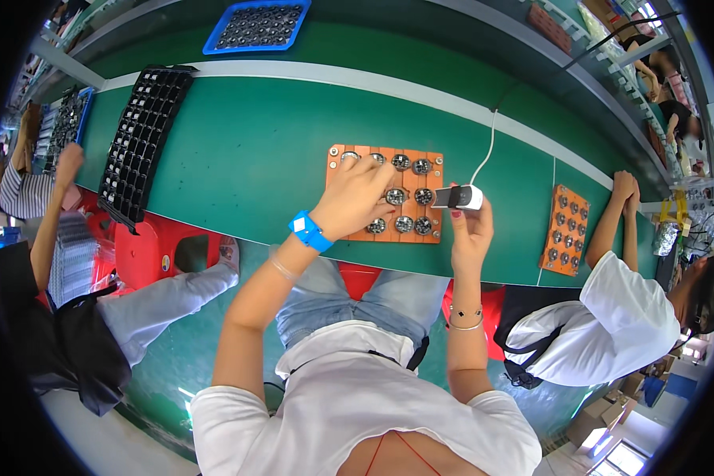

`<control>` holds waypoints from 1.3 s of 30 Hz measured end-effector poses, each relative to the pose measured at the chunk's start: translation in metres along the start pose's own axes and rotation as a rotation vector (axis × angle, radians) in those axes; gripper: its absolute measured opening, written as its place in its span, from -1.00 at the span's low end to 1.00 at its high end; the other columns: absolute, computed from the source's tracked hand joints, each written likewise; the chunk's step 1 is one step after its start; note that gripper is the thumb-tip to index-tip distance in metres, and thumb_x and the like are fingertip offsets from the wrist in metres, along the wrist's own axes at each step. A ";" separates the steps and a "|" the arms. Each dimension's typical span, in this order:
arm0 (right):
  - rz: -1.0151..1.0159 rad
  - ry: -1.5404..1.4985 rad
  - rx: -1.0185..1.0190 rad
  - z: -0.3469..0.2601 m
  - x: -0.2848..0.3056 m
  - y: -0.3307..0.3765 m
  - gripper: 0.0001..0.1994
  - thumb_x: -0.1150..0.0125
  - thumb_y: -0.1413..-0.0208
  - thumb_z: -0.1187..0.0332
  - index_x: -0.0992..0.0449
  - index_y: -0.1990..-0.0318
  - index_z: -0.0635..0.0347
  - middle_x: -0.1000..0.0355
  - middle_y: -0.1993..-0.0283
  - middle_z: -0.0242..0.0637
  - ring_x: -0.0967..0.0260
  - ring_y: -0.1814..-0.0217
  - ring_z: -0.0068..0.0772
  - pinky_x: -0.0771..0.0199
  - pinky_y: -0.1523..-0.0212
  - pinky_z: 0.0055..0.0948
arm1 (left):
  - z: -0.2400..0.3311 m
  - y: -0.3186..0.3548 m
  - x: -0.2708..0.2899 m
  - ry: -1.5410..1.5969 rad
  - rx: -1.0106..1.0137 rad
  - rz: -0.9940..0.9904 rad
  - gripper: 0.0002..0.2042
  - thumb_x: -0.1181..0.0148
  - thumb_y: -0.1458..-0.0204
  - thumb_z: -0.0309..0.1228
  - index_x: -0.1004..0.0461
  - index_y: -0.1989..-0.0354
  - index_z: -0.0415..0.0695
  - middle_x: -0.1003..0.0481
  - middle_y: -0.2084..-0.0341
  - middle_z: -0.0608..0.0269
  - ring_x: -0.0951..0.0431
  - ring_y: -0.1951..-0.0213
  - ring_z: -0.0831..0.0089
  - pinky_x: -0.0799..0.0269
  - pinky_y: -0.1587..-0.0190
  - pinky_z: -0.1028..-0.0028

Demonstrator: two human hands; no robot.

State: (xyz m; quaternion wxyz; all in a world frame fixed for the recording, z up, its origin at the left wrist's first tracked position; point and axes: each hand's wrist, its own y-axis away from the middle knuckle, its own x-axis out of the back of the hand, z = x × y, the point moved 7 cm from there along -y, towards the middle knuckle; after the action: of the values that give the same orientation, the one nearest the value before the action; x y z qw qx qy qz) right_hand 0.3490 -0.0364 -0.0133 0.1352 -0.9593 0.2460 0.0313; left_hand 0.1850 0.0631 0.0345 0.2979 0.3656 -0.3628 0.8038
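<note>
An orange fixture board (385, 193) with several round metal parts in its pockets lies on the green bench in front of me. My left hand (357, 194) rests on the board's left half, fingers bent over the parts; whether it grips one is hidden. A blue wristband circles that wrist. My right hand (470, 226) holds a small white and black handheld device (458, 197) at the board's right edge. A white cable (488, 151) runs from the device up the bench.
A long black compartment tray (141, 143) lies at the left, a blue tray (259, 25) of dark parts at the back. A person on the right works at a second orange board (566, 230). Another person sits on the left beside a red stool (147, 250).
</note>
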 end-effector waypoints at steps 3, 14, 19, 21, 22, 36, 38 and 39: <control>-0.027 0.021 -0.021 0.001 -0.002 0.001 -0.64 -0.13 -0.15 0.48 -0.29 -0.08 0.33 -0.39 -0.06 -0.12 -0.35 -0.06 -0.43 -0.29 -0.10 -0.43 | -0.010 0.010 0.011 -0.028 0.078 -0.013 -0.67 -0.37 0.24 -0.42 -0.32 0.35 -0.10 -0.37 0.41 0.27 -0.34 0.25 0.24 -0.23 0.09 0.30; -0.301 0.096 -0.124 0.008 -0.046 -0.004 -0.66 -0.10 -0.09 0.62 -0.32 -0.05 0.36 -0.38 -0.05 -0.17 -0.33 -0.08 -0.41 -0.37 -0.08 -0.42 | -0.002 0.009 0.022 0.084 0.060 0.035 -0.67 -0.38 0.24 -0.42 -0.30 0.38 -0.12 -0.36 0.38 0.25 -0.33 0.27 0.20 -0.26 0.15 0.32; -0.298 0.186 -0.040 0.009 -0.043 -0.005 -0.68 -0.13 -0.11 0.56 -0.34 -0.04 0.34 -0.40 0.00 -0.20 -0.36 -0.02 -0.45 -0.43 0.01 -0.49 | 0.002 0.008 0.026 0.068 0.032 0.035 -0.66 -0.38 0.25 -0.42 -0.30 0.37 -0.13 -0.37 0.38 0.25 -0.34 0.28 0.21 -0.25 0.15 0.33; -0.194 0.094 -0.021 0.001 -0.041 -0.005 -0.67 -0.16 -0.11 0.50 -0.34 -0.04 0.33 -0.42 0.04 -0.25 -0.37 0.03 -0.48 -0.42 0.07 -0.54 | -0.004 0.009 0.023 0.036 0.063 0.008 -0.65 -0.39 0.25 -0.39 -0.30 0.36 -0.12 -0.37 0.38 0.25 -0.35 0.28 0.23 -0.25 0.14 0.32; -0.094 -0.001 -0.002 -0.004 -0.037 -0.006 -0.66 -0.19 -0.12 0.45 -0.34 -0.04 0.32 -0.43 0.08 -0.30 -0.38 0.07 -0.52 -0.41 0.12 -0.60 | -0.008 0.010 0.021 0.034 0.066 0.012 -0.65 -0.39 0.25 -0.39 -0.30 0.36 -0.12 -0.37 0.38 0.25 -0.35 0.28 0.23 -0.25 0.14 0.32; -0.218 0.163 -0.008 -0.008 -0.050 -0.045 -0.67 -0.12 -0.12 0.54 -0.33 -0.05 0.34 -0.39 -0.02 -0.24 -0.30 -0.10 -0.42 -0.24 -0.15 -0.43 | -0.046 -0.019 0.019 0.008 0.118 0.001 -0.72 -0.33 0.21 -0.39 -0.32 0.39 -0.07 -0.41 0.48 0.36 -0.37 0.30 0.33 -0.18 0.20 0.38; -0.238 0.132 -0.035 -0.012 -0.059 -0.047 -0.69 -0.09 -0.13 0.54 -0.33 -0.05 0.34 -0.38 -0.03 -0.24 -0.30 -0.10 -0.42 -0.26 -0.14 -0.44 | -0.039 -0.020 0.025 0.060 0.112 0.024 -0.72 -0.33 0.22 -0.40 -0.32 0.38 -0.06 -0.41 0.49 0.37 -0.38 0.30 0.35 -0.18 0.22 0.38; -0.262 0.115 -0.077 -0.010 -0.064 -0.046 -0.69 -0.08 -0.14 0.55 -0.33 -0.05 0.34 -0.38 -0.03 -0.24 -0.31 -0.09 -0.44 -0.28 -0.13 -0.46 | -0.033 -0.020 0.028 0.076 0.085 0.055 -0.71 -0.34 0.23 -0.39 -0.33 0.38 -0.06 -0.41 0.50 0.38 -0.39 0.30 0.36 -0.17 0.22 0.38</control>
State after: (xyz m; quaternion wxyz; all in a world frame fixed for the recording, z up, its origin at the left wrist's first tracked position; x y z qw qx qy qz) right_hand 0.3149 0.0291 0.0158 0.0868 -0.9879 0.1246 -0.0319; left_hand 0.1727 0.1064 0.0488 0.2736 0.3369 -0.3264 0.8397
